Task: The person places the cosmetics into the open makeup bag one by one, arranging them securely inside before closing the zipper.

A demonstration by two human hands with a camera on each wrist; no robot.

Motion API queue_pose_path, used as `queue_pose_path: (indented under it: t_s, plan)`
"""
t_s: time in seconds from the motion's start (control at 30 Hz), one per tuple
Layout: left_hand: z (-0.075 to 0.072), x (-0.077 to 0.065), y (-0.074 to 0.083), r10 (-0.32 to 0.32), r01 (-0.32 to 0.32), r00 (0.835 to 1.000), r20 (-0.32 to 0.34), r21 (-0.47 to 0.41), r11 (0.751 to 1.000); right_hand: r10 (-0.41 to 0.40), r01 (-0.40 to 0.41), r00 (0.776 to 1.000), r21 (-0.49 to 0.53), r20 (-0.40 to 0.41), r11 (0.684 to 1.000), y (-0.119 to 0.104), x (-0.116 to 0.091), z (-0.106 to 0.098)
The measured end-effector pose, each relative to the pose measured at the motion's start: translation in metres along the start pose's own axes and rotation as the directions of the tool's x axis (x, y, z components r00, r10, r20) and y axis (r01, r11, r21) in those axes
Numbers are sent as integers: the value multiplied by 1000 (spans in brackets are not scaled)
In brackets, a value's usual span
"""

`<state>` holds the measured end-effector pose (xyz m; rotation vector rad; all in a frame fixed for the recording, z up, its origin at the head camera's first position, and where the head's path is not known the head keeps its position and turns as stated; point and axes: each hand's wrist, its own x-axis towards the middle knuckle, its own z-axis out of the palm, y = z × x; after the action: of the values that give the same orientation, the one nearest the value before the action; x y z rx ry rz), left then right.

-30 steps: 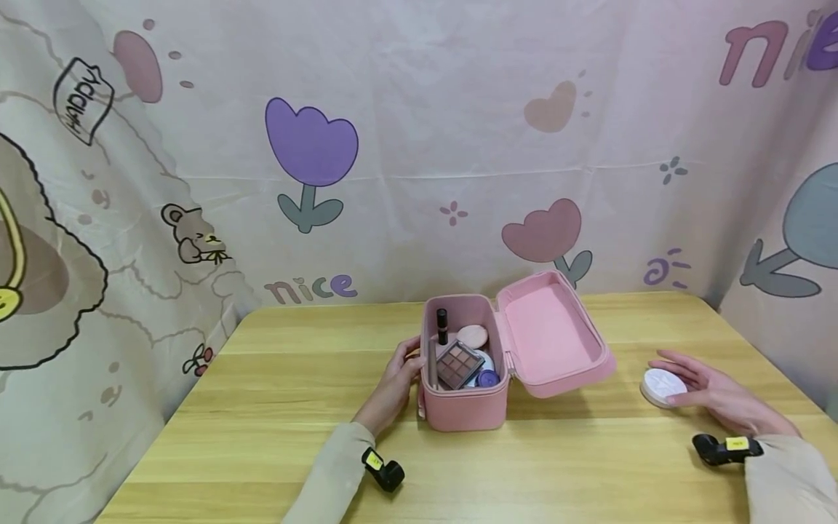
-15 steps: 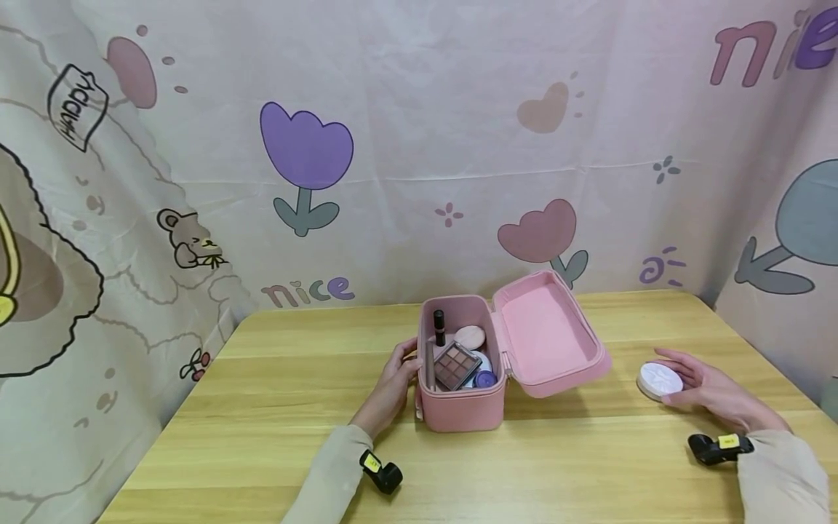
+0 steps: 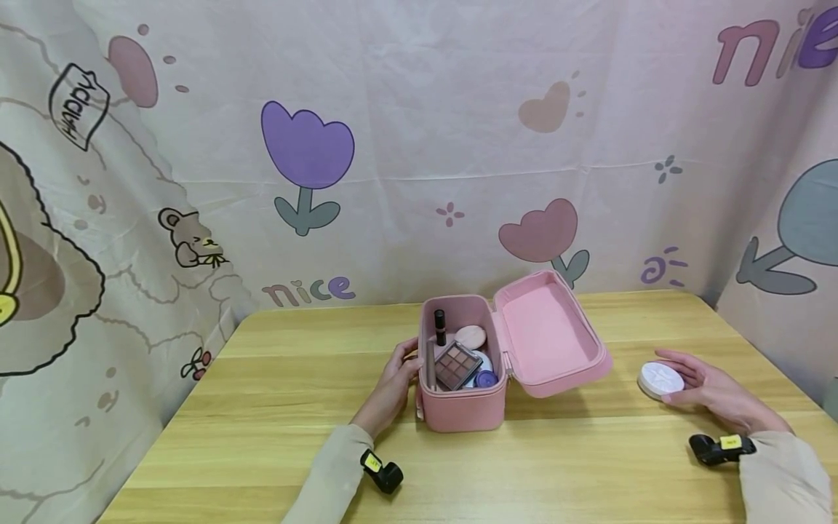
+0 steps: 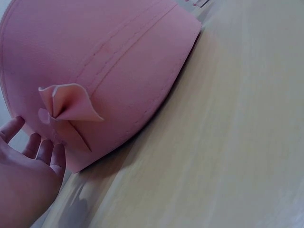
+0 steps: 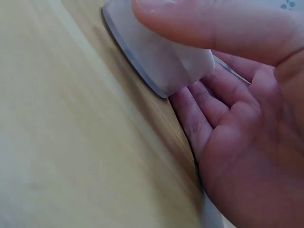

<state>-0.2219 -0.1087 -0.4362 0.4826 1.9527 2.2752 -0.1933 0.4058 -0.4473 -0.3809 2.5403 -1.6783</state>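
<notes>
A pink makeup case [image 3: 463, 413] stands on the table, its lid [image 3: 548, 335] folded back to the right. Inside lie an eyeshadow palette [image 3: 457, 366], a black tube like a lipstick [image 3: 440, 327], a pale round puff [image 3: 471, 336], a purple-blue round cap [image 3: 485, 379] and a slim brown stick [image 3: 431, 366]. My left hand [image 3: 397, 382] rests against the case's left side; in the left wrist view its fingertips touch the wall beside a pink bow [image 4: 71, 102]. To the right, my right hand [image 3: 716, 393] holds a white round compact [image 3: 661, 380] between thumb and fingers, low at the tabletop.
The wooden table [image 3: 294, 437] reaches back to a patterned curtain [image 3: 406, 145], which also hangs along the left and right sides. Bare wood lies between the lid and the compact. A small black camera [image 3: 382, 473] sits on each wrist.
The head view has shifted slightly. My right hand's thumb and fingers have settled a little closer round the compact; the case and my left hand stay in place.
</notes>
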Motion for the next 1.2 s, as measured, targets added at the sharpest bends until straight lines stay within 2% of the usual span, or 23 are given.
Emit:
queue_pose_path:
  t_s: [0.13,0.37,0.53,0.67,0.93,1.13,1.2]
  plan:
    - [0,0,1,-2,2,1000,-2,3,1000,1,-1,1000,-2,-3,1000,1,0,0]
    - [0,-1,1,-9,9,1000,-2,19,1000,-8,8,1000,82,5,997,1,1,0]
    - [1,-1,2,-7,7,1000,2,16,1000,-18,18,1000,95,3,995,-1,2,-1]
    - [1,-1,2,-7,7,1000,3,15,1000,-3,3,1000,63,5,998,-4,3,-1]
    - [1,-1,2,-11,11,1000,3,23,1000,72,-73,997,-71,-25,995,-10,3,0]
    - [1,-2,2,-8,8,1000,3,23,1000,60,-67,997,-168,-43,984,-18,2,-1]
    - [0,-2,2,-6,6,1000,5,23,1000,52,-60,997,-169,-52,984,-21,1,-3]
